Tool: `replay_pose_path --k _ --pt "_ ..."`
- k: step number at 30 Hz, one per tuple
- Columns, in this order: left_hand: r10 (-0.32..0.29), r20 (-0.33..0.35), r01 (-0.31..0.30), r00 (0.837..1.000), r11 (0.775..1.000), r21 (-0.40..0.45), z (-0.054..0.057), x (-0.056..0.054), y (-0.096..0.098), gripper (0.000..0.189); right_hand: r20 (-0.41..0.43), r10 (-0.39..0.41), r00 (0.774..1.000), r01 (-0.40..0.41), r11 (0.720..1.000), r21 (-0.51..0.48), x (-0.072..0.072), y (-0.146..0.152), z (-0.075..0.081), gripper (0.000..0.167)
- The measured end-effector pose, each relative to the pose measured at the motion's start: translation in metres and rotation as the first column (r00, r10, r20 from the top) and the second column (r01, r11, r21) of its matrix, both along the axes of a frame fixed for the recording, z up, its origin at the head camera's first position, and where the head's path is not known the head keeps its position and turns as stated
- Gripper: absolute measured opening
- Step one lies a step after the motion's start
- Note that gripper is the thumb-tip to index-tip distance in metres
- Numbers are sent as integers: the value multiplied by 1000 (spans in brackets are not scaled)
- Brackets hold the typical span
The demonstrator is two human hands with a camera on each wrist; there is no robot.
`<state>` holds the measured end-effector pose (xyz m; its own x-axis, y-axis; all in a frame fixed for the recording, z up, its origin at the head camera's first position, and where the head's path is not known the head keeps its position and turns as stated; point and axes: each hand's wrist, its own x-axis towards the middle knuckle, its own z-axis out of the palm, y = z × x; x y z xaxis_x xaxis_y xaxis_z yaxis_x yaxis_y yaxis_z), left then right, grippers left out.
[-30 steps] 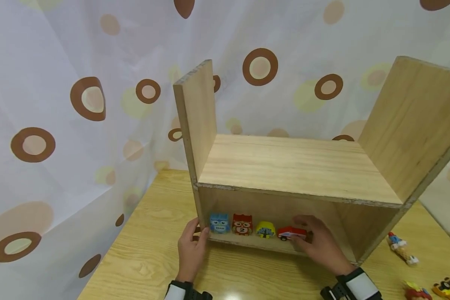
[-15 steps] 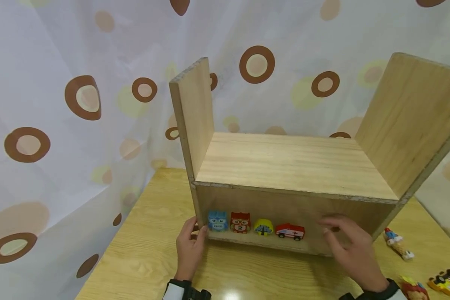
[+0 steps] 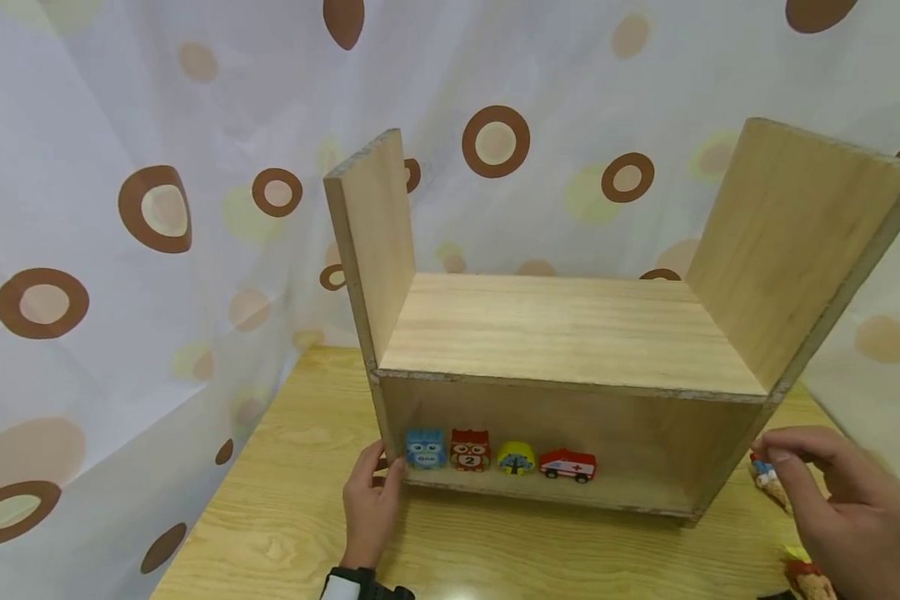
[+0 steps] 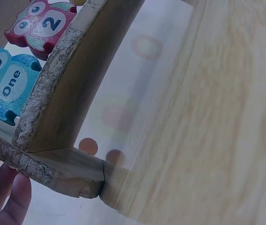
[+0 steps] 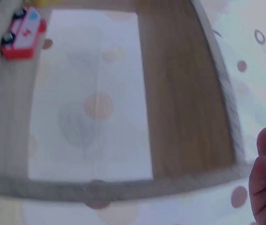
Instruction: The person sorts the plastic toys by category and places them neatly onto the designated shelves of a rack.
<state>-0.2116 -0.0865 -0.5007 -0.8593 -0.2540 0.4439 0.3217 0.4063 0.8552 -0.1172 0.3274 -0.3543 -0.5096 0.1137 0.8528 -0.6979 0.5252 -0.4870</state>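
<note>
My left hand (image 3: 371,504) grips the lower left side of a wooden shelf (image 3: 570,325), thumb at the front edge. In the left wrist view its fingers (image 4: 18,197) lie against the outer side. On the lower level stand a blue owl block (image 3: 425,450) marked One, a red owl block (image 3: 471,450) marked 2, a yellow tree block (image 3: 516,458) and a red-and-white toy ambulance (image 3: 567,465), in a row from the left. My right hand (image 3: 855,508), fingers loosely bent and holding nothing, is right of the shelf, partly covering a small ice-cream-cone toy (image 3: 771,482).
A red-and-yellow toy (image 3: 806,575) lies at the front right of the wooden table (image 3: 270,500), partly hidden by my right hand. Tall side panels rise above the shelf's middle board. Behind hangs a curtain (image 3: 195,333) with brown circles.
My right hand has let go of the ambulance and moved right, out of the shelf, to beside it. The ambulance stays in the row. My left hand keeps its grip.
</note>
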Motion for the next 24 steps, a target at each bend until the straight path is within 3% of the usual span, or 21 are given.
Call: replay_pose_path --k 5,9,12,14,16,19,21,24 --pt "8 39 -8 999 1000 -5 -3 -1 -1 31 30 -79 996 78 997 21 3 20 8 13" --pt "15 57 -14 998 1000 -6 -3 -1 -3 32 72 -118 990 116 993 26 2 33 4 22" --pt "16 60 -16 998 1000 -8 -2 0 -5 31 166 -213 963 207 977 49 2 44 -6 29" --pt "20 56 -20 998 1000 -8 -2 0 -5 31 276 -313 909 297 950 100 1 55 -16 28" --pt "25 52 -24 998 1000 -7 -4 2 -4 30 386 -403 829 365 915 171 1 70 -28 21" --pt "10 42 -10 999 1000 -1 -8 5 -2 29 488 -483 727 396 876 276 -2 99 -48 21" --pt "-2 42 2 999 1000 0 -11 7 -2 29 515 -499 697 389 866 313 -5 120 -62 27" --pt "-6 40 6 999 1000 3 -12 9 -2 29 556 -541 630 379 840 388 -10 149 -80 26"
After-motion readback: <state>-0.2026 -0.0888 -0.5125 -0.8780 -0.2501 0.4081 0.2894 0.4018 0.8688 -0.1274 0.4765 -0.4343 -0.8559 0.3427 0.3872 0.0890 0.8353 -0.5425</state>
